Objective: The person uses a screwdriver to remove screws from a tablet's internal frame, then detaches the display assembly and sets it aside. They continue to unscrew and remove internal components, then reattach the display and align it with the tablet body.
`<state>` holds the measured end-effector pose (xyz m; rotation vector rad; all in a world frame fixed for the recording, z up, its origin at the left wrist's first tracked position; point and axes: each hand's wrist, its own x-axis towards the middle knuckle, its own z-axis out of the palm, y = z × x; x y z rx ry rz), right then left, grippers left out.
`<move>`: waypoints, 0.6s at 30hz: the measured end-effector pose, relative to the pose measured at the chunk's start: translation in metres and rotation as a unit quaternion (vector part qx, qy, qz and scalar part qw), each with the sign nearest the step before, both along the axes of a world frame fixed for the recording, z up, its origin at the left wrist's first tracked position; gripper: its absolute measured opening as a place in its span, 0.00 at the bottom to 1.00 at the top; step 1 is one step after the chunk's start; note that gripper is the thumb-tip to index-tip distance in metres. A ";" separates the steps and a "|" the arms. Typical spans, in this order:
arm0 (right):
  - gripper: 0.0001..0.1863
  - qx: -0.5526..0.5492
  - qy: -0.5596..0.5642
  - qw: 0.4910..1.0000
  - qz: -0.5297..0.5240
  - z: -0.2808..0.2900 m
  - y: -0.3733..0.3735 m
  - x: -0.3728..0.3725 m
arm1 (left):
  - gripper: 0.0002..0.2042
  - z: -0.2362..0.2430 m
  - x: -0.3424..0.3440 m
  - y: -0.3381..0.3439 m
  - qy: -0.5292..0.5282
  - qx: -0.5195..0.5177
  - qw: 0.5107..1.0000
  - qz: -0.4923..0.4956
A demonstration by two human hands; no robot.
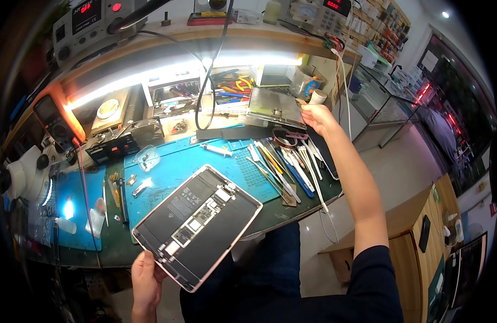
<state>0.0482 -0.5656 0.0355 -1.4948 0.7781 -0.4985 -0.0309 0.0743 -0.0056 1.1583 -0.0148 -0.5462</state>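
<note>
The left grip (145, 275) is clamped on the lower-left edge of an opened tablet (198, 228), angled over the desk's (115, 242) near edge. It looks light, stiff and fragile inside, best held by its rim. The blue mat (175, 155) gives room; hand tools (298, 179) crowd rightward. Farther, the right grip (319, 118) pinches a grey panel's (267, 103) right edge.

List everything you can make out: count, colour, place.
Opened tablet: one, black, pink-rimmed, lower centre
Flat panel: one, grey, upper centre
Bench: one, dark green, centre
Mats: two, blue, on bench
Syringe: one, white, on larger mat
Dish: one, clear, left of syringe
Slim tools: many, mixed colours, right of larger mat
Multimeter: one, orange and black, left
Light strip: one, white, rear
Phone: one, black, far right
Left hand: one, bare, holding tablet's edge
Right hand: one, bare, at panel's right edge
</note>
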 end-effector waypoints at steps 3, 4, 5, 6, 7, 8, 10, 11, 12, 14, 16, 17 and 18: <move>0.23 -0.135 0.028 0.990 -0.024 0.008 0.033 -0.024 | 0.22 0.011 0.008 -0.001 -0.028 0.062 0.998 0.004; 0.23 -0.200 0.011 0.980 -0.015 0.011 0.042 -0.035 | 0.26 0.014 0.010 -0.004 -0.046 0.080 0.996 0.004; 0.23 -0.262 -0.006 0.965 -0.004 0.011 0.051 -0.045 | 0.35 0.018 0.014 -0.006 -0.030 0.075 0.997 0.007; 0.23 -0.324 -0.022 0.946 0.008 0.011 0.060 -0.056 | 0.33 0.018 0.019 -0.006 -0.046 0.093 0.995 -0.016; 0.19 -0.383 -0.026 0.923 0.021 0.016 0.069 -0.071 | 0.32 0.017 0.027 -0.005 -0.062 0.108 0.991 -0.041; 0.15 -0.405 -0.016 0.913 0.035 0.026 0.094 -0.080 | 0.31 0.018 0.031 -0.003 -0.078 0.130 0.987 -0.058; 0.12 -0.451 0.055 0.889 0.047 0.045 0.120 -0.101 | 0.31 0.023 0.040 -0.006 -0.099 0.168 0.978 -0.070; 0.11 -0.496 0.099 0.861 0.048 0.052 0.127 -0.108 | 0.31 0.023 0.048 -0.002 -0.118 0.192 0.970 -0.090; 0.11 -0.515 0.132 0.845 0.061 0.053 0.128 -0.113 | 0.31 0.024 0.055 0.000 -0.136 0.216 0.961 -0.108; 0.10 -0.555 0.207 0.802 0.074 0.048 0.121 -0.123 | 0.30 0.026 0.061 -0.005 -0.155 0.263 0.946 -0.113; 0.11 -0.546 0.213 0.804 0.102 0.037 0.114 -0.125 | 0.31 0.034 0.064 -0.006 -0.150 0.302 0.933 -0.128; 0.11 -0.533 0.207 0.811 0.124 0.031 0.114 -0.124 | 0.29 0.037 0.064 -0.007 -0.155 0.317 0.926 -0.133; 0.12 -0.520 0.200 0.818 0.147 0.025 0.113 -0.122 | 0.28 0.041 0.064 -0.008 -0.159 0.331 0.920 -0.136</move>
